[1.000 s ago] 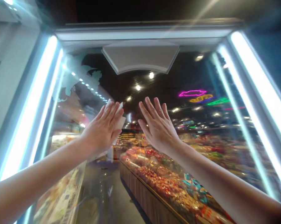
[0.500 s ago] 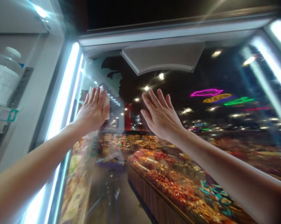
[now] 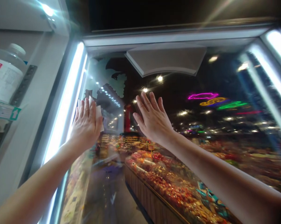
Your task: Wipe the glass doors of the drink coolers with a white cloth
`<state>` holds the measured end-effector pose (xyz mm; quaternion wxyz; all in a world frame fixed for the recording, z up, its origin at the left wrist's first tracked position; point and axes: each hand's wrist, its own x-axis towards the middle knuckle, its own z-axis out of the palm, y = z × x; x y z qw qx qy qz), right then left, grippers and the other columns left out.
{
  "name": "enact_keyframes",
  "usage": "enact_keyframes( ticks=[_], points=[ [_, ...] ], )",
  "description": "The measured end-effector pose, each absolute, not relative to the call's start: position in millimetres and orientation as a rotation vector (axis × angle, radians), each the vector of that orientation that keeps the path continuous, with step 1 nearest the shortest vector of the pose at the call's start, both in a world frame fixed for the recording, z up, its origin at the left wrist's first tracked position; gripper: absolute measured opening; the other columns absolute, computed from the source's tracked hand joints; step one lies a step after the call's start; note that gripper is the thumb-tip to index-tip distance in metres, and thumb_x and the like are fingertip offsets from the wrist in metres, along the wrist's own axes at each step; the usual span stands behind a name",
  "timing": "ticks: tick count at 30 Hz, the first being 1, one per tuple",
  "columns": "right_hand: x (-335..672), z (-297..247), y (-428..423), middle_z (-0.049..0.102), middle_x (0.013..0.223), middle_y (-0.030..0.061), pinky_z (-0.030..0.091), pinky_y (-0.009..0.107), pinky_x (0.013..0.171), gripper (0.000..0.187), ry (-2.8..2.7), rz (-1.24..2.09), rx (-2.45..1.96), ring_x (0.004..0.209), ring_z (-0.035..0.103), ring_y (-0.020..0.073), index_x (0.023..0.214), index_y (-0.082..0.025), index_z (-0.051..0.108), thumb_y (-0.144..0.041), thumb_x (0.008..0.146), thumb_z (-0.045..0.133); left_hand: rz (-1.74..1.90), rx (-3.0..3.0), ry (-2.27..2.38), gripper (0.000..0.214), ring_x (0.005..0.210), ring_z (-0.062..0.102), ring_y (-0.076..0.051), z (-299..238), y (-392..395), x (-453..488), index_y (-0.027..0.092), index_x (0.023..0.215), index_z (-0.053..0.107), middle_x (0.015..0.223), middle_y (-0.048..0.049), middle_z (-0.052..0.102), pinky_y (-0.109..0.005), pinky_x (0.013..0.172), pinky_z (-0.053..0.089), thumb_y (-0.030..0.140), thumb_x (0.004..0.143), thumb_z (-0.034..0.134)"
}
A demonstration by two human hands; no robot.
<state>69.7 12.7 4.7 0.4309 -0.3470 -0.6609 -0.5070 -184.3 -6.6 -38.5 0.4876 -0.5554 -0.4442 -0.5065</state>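
Note:
My left hand (image 3: 85, 124) holds a white paper towel (image 3: 99, 116) under its flat palm, pressed to the glass door (image 3: 112, 186) on its left side. The towel's edges show above the fingertips and beside the thumb; the palm hides the rest. Higher and to the right, my right hand (image 3: 153, 116) is open, with fingers stretched and slightly apart. It is at the same pane, holding nothing; whether the whole palm touches the glass I cannot tell.
A bright light strip (image 3: 67, 102) runs down the left of the door frame. At far left a capped clear bottle (image 3: 6, 73) stands on a shelf (image 3: 3, 109). A grey-white panel (image 3: 167, 59) is at the top of the glass. Beyond lies a long bin of wrapped goods (image 3: 168, 180).
My left hand has slid down and a little left over the glass with the paper towel. My right hand has shifted slightly left in view, as the whole view has also moved a little.

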Motion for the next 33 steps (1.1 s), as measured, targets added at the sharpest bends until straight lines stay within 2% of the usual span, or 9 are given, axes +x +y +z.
enact_keyframes(
  ticks=[5, 10, 14, 16, 21, 26, 27, 31, 33],
  points=[
    [70.6, -24.4, 19.3, 0.019, 0.171, 0.0089, 0.015, 0.060, 0.128, 0.067, -1.679, -1.348, -0.693, 0.159, 0.008, 0.0343, 0.163, -0.018, 0.016, -0.047, 0.106, 0.032, -1.095, -1.352, -0.947, 0.072, 0.159, 0.008, -0.031, -90.6, -6.7, -167.7, 0.020, 0.163, -0.002, 0.170, -0.0149, 0.016, -0.060, 0.128, 0.022, 0.036, 0.104, 0.035],
    [81.6, -65.0, 15.2, 0.022, 0.170, 0.0092, 0.020, 0.059, 0.128, 0.067, -1.660, -1.299, -0.685, 0.159, 0.012, 0.0315, 0.163, -0.017, 0.014, -0.042, 0.106, 0.037, -1.170, -1.318, -0.988, 0.072, 0.159, 0.003, -0.035, -111.8, -5.3, -144.9, 0.016, 0.163, 0.000, 0.171, -0.0183, 0.010, -0.064, 0.127, 0.022, 0.035, 0.103, 0.036],
    [119.5, -133.1, 9.3, 0.021, 0.170, 0.0067, 0.024, 0.056, 0.128, 0.069, -1.649, -1.284, -0.731, 0.159, 0.010, 0.0287, 0.164, -0.017, 0.012, -0.036, 0.104, 0.042, -0.994, -1.453, -0.812, 0.074, 0.159, 0.009, -0.033, -183.4, -11.7, -107.1, 0.009, 0.162, 0.013, 0.171, -0.0140, 0.014, -0.049, 0.132, 0.014, 0.036, 0.099, 0.042],
    [144.3, -166.6, 7.4, 0.020, 0.171, 0.0066, 0.026, 0.058, 0.127, 0.071, -1.625, -1.243, -0.791, 0.159, 0.009, 0.0295, 0.164, -0.019, 0.011, -0.035, 0.104, 0.043, -0.931, -1.517, -0.760, 0.074, 0.159, 0.013, -0.030, -209.6, -17.9, -94.0, 0.011, 0.162, 0.016, 0.171, -0.0094, 0.016, -0.044, 0.132, 0.010, 0.039, 0.099, 0.042],
    [191.2, -241.7, 4.4, 0.008, 0.172, 0.0083, 0.026, 0.065, 0.124, 0.075, -1.530, -1.100, -0.975, 0.159, 0.004, 0.0333, 0.164, -0.019, 0.004, -0.032, 0.103, 0.044, -1.064, -1.511, -0.988, 0.079, 0.159, 0.001, -0.038, -240.2, -17.0, -68.3, 0.010, 0.162, 0.005, 0.172, -0.0155, -0.001, -0.060, 0.129, 0.015, 0.031, 0.098, 0.046],
    [231.8, -305.8, 3.8, 0.008, 0.171, 0.0078, 0.024, 0.065, 0.126, 0.076, -1.574, -1.085, -1.030, 0.159, 0.004, 0.0321, 0.164, -0.017, 0.006, -0.027, 0.100, 0.046, -0.892, -1.735, -0.748, 0.071, 0.159, 0.007, -0.030, -286.3, -13.4, -27.2, 0.010, 0.162, 0.015, 0.172, -0.0111, 0.009, -0.043, 0.133, 0.005, 0.038, 0.101, 0.038],
    [242.5, -314.1, 4.2, 0.008, 0.171, 0.0079, 0.025, 0.066, 0.125, 0.077, -1.556, -1.060, -1.059, 0.159, 0.004, 0.0323, 0.164, -0.019, 0.005, -0.027, 0.100, 0.046, -0.902, -1.748, -0.753, 0.072, 0.159, 0.007, -0.031, -285.5, -14.6, -21.5, 0.012, 0.162, 0.015, 0.172, -0.0107, 0.009, -0.044, 0.133, 0.006, 0.038, 0.100, 0.040],
    [280.9, -340.6, 4.5, 0.006, 0.171, 0.0104, 0.028, 0.071, 0.121, 0.081, -1.501, -0.976, -1.146, 0.158, 0.003, 0.0349, 0.164, -0.020, 0.002, -0.025, 0.098, 0.048, -1.024, -1.694, -0.908, 0.081, 0.159, -0.002, -0.038, -268.7, -16.3, 2.8, 0.011, 0.162, 0.008, 0.171, -0.0166, 0.000, -0.062, 0.129, 0.011, 0.031, 0.096, 0.050],
    [292.6, -355.1, 3.3, 0.006, 0.171, 0.0108, 0.028, 0.071, 0.121, 0.081, -1.519, -0.963, -1.144, 0.158, 0.004, 0.0344, 0.164, -0.020, 0.003, -0.025, 0.098, 0.049, -0.975, -1.740, -0.843, 0.080, 0.159, -0.001, -0.038, -280.0, -13.2, 21.7, 0.008, 0.162, 0.010, 0.171, -0.0176, 0.001, -0.059, 0.130, 0.009, 0.031, 0.096, 0.050]
  ],
)
